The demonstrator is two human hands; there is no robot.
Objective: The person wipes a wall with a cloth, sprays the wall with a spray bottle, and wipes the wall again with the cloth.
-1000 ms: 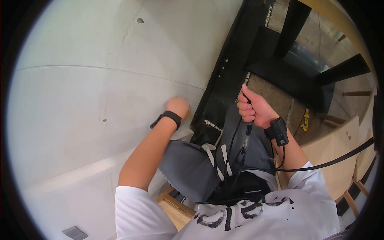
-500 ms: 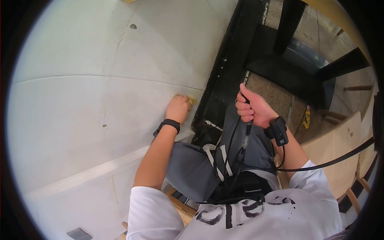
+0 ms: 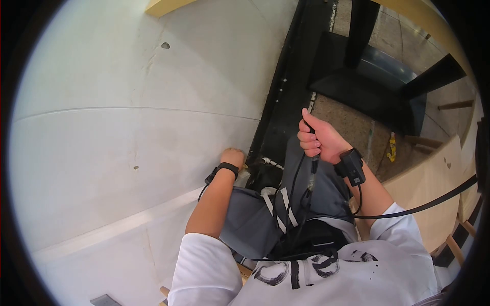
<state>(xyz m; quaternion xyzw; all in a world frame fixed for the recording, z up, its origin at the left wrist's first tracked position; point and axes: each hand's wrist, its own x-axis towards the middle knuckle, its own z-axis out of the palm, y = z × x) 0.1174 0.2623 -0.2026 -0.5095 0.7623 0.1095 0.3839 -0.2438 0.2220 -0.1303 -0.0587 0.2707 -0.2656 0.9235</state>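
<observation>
My left hand [image 3: 233,157] is closed low against the white wall panel [image 3: 194,137], close to its border with the black base strip [image 3: 268,115]. A trace of something yellowish shows at its fingers; its kind is mostly hidden. My right hand [image 3: 321,137] makes a fist, thumb up, around a thin black cable [image 3: 315,166] above my right thigh. Below the fist the cable runs down past a thicker connector-like part toward my lap. Each wrist wears a black strap; a small black box [image 3: 352,167] sits on the right one.
Black table legs [image 3: 362,35] on a dark base [image 3: 362,84] stand ahead to the right. A yellow wrapper-like scrap [image 3: 391,148] lies on the brown floor [image 3: 339,120]. Pale wooden chair parts [image 3: 423,178] are close on my right. A black cable [image 3: 423,206] stretches from there toward me.
My left hand has moved down along the wall, nearer to my knee, and its yellowish thing is now mostly covered. My right hand stays almost still. The view has shifted slightly.
</observation>
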